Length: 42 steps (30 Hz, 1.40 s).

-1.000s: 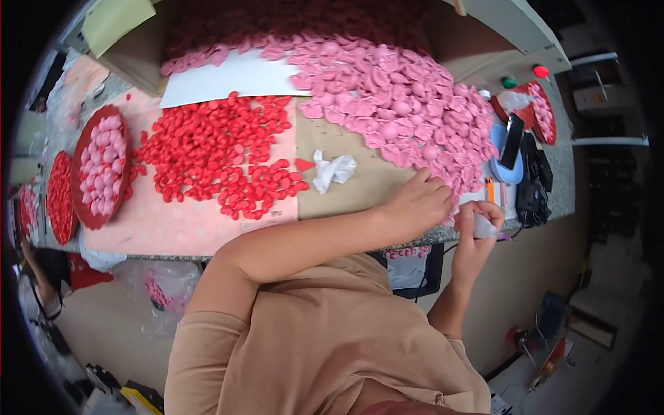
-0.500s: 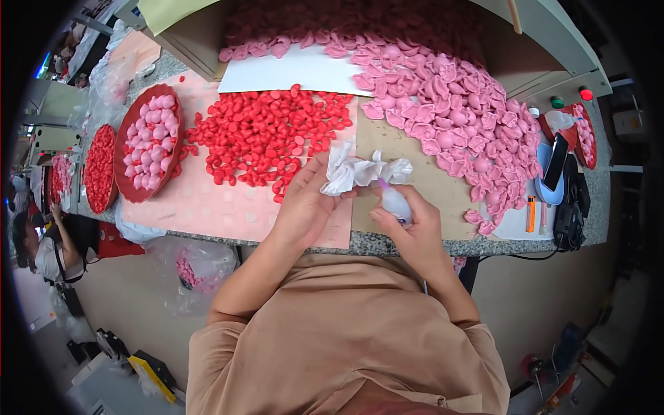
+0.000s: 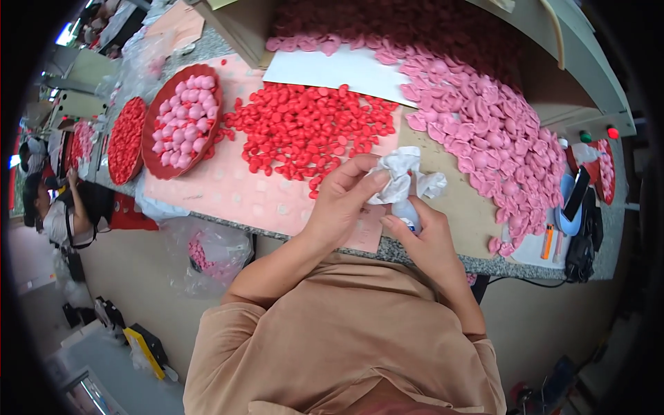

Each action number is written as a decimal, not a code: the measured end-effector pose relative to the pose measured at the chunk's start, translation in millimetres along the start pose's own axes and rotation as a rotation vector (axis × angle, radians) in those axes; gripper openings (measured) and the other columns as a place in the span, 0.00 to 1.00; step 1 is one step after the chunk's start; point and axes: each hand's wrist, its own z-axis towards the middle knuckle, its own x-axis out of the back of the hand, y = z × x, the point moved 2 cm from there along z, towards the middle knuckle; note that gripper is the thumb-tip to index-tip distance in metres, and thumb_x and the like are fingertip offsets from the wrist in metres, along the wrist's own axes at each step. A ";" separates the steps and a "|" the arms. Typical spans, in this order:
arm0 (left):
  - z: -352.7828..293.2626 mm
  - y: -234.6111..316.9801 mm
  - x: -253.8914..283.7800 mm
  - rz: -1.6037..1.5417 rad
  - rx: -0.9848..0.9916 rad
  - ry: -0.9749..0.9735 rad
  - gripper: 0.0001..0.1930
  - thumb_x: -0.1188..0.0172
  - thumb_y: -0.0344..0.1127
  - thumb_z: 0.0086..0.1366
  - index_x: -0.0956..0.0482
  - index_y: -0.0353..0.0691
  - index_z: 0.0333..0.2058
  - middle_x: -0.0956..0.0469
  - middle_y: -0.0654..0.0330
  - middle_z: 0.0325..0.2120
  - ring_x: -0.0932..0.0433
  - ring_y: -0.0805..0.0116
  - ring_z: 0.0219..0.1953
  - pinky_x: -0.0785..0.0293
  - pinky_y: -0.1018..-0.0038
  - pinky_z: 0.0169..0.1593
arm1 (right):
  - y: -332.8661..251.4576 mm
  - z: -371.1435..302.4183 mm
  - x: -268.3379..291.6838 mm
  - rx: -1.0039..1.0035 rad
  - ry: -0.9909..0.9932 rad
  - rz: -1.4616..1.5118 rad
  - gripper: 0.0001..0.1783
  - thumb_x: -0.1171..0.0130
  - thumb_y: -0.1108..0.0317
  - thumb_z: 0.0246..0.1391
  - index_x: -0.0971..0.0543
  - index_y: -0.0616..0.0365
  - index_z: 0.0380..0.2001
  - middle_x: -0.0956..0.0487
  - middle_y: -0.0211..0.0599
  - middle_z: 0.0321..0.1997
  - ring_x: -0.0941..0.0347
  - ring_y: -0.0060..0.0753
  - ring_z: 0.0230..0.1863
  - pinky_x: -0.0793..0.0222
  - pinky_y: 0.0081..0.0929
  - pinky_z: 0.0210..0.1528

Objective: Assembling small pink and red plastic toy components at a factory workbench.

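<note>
Above the table's front edge my two hands meet. Between the thumb and fingers of my left hand (image 3: 349, 197) is a crumpled white tissue (image 3: 400, 173). My right hand (image 3: 430, 235) is wrapped round a small translucent bottle (image 3: 407, 214), whose tip is covered by the tissue. Just beyond my left hand lies a spread of small red pieces (image 3: 297, 131) on pink paper (image 3: 228, 200). To the right of the hands, brown paper (image 3: 460, 214) carries a large heap of pink shell-like pieces (image 3: 498, 145).
At left stand a red scalloped tray (image 3: 153, 149) of pink balls and a tray of red pieces (image 3: 126, 142). A blue dish (image 3: 568, 220) with a phone (image 3: 576, 194) and an orange lighter (image 3: 548, 242) lie at right. A person (image 3: 62, 207) sits far left.
My view has turned, so the table appears shifted right. The tissue is now over the bottle's purple tip, which showed before, and my left thumb presses on the tissue.
</note>
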 end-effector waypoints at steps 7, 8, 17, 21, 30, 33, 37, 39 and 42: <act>9.2 26.2 -9.9 -0.166 -0.129 0.130 0.15 0.49 0.37 0.65 0.31 0.34 0.46 0.25 0.58 0.38 0.27 0.69 0.43 0.33 0.67 0.53 | 4.9 -8.6 10.2 -0.137 -0.109 0.391 0.12 0.45 0.69 0.54 0.25 0.62 0.41 0.26 0.26 0.26 0.32 0.15 0.29 0.36 0.16 0.34; 18.2 35.5 14.2 -0.214 -0.203 0.192 0.19 0.51 0.40 0.65 0.33 0.32 0.49 0.26 0.56 0.40 0.27 0.65 0.44 0.33 0.65 0.53 | 9.7 -14.8 18.2 -0.154 -0.134 0.346 0.13 0.45 0.70 0.54 0.26 0.63 0.42 0.26 0.28 0.29 0.32 0.16 0.31 0.36 0.16 0.34; 4.0 -18.0 -54.3 1.256 -0.667 -0.602 0.15 0.41 0.22 0.48 0.24 0.41 0.37 0.28 0.56 0.33 0.29 0.57 0.39 0.35 0.65 0.45 | 52.5 -25.7 78.5 0.173 0.554 -0.220 0.21 0.35 0.65 0.43 0.25 0.61 0.41 0.29 0.39 0.35 0.33 0.35 0.35 0.37 0.28 0.37; 7.0 -37.8 -71.5 1.471 -0.627 -0.811 0.18 0.44 0.18 0.45 0.25 0.40 0.37 0.28 0.57 0.35 0.30 0.56 0.39 0.37 0.62 0.46 | 59.2 -15.6 75.8 0.293 0.547 -0.164 0.18 0.37 0.66 0.45 0.26 0.59 0.39 0.27 0.41 0.36 0.31 0.41 0.39 0.35 0.32 0.41; 26.7 -36.9 -97.2 1.604 -0.491 -0.534 0.24 0.40 0.33 0.49 0.31 0.38 0.47 0.31 0.53 0.45 0.36 0.54 0.52 0.51 0.56 0.59 | 55.2 -48.0 107.3 0.303 0.515 -0.190 0.30 0.37 0.64 0.47 0.34 0.59 0.53 0.28 0.42 0.47 0.30 0.38 0.48 0.35 0.31 0.51; 29.1 -33.6 -111.6 1.603 -0.458 -0.496 0.28 0.35 0.35 0.47 0.32 0.38 0.49 0.31 0.53 0.44 0.35 0.54 0.50 0.49 0.57 0.58 | 47.8 -83.3 165.2 0.268 0.629 0.073 0.22 0.43 0.67 0.53 0.33 0.61 0.50 0.27 0.40 0.44 0.29 0.32 0.46 0.33 0.29 0.48; 44.0 -46.4 -107.5 1.578 -0.430 -0.508 0.32 0.31 0.37 0.43 0.32 0.38 0.49 0.29 0.53 0.43 0.33 0.55 0.47 0.45 0.61 0.53 | 66.0 -86.6 326.7 0.409 0.988 0.701 0.18 0.57 0.58 0.62 0.30 0.63 0.43 0.24 0.40 0.38 0.26 0.31 0.39 0.29 0.28 0.40; 48.3 -49.0 -110.5 1.553 -0.471 -0.521 0.28 0.31 0.36 0.44 0.29 0.39 0.46 0.27 0.56 0.39 0.31 0.58 0.44 0.43 0.65 0.50 | 103.9 -79.2 413.8 0.359 1.109 1.005 0.19 0.53 0.59 0.61 0.31 0.66 0.44 0.25 0.45 0.41 0.27 0.38 0.44 0.28 0.30 0.47; 49.2 -62.6 -102.5 1.492 -0.422 -0.557 0.17 0.34 0.30 0.44 0.24 0.41 0.36 0.24 0.59 0.35 0.29 0.60 0.41 0.42 0.66 0.49 | 180.8 -69.6 520.2 0.154 1.304 1.066 0.22 0.53 0.59 0.61 0.36 0.67 0.51 0.30 0.51 0.50 0.31 0.46 0.51 0.32 0.35 0.56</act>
